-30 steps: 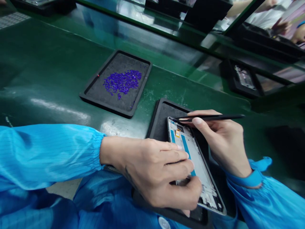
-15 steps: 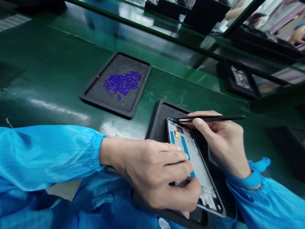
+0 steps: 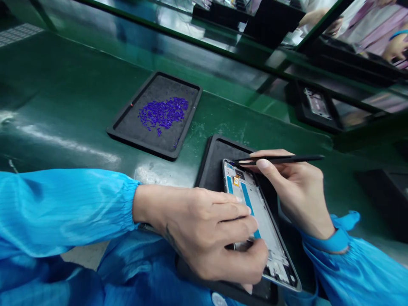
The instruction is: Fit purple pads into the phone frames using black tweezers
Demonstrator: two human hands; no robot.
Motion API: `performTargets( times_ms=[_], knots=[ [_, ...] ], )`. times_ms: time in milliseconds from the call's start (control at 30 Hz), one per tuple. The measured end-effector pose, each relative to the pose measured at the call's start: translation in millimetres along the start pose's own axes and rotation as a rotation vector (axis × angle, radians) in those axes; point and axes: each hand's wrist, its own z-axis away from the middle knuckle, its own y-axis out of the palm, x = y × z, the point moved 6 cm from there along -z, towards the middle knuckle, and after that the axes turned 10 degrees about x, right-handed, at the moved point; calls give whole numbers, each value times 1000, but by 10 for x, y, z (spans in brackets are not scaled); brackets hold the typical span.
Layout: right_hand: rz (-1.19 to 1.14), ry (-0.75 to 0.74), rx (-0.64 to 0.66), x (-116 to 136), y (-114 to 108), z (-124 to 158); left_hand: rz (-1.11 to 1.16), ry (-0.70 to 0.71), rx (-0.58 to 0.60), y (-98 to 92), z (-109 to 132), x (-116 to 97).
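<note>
A phone frame (image 3: 264,212), silvery inside with blue strips and a small orange flex piece, lies tilted over a black tray (image 3: 219,148). My left hand (image 3: 216,233) grips the frame by its near long side, its fingers curled over the inner face. Between the thumb and fingers of my right hand (image 3: 293,182) is a pair of black tweezers (image 3: 287,159). The tips reach the far top corner of the frame. What sits at the tips is too small to make out.
Farther left on the green bench (image 3: 79,110) is another black tray (image 3: 127,131), holding many tiny purple pieces (image 3: 165,112). Behind a green rail, a dark tray (image 3: 299,102) bears another phone frame (image 3: 317,103). A co-worker's hand (image 3: 395,49) shows at top right.
The camera view has shifted slightly. Both hands, the tweezers and the phone frame keep nearly the same places, the tweezer tips still at the frame's top corner.
</note>
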Motion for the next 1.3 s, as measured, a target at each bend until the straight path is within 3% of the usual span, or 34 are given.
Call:
performTargets(
  times_ms=[300,1033,1300],
  knots=[
    [118,-48,5,52,14,19,3,-12,22,0,-6,0],
    [159,-84,11,127,38,46,8,-24,5,-2,-14,7],
    [195,-80,-9,80,20,55,24,-53,153,15,18,-38]
  ],
)
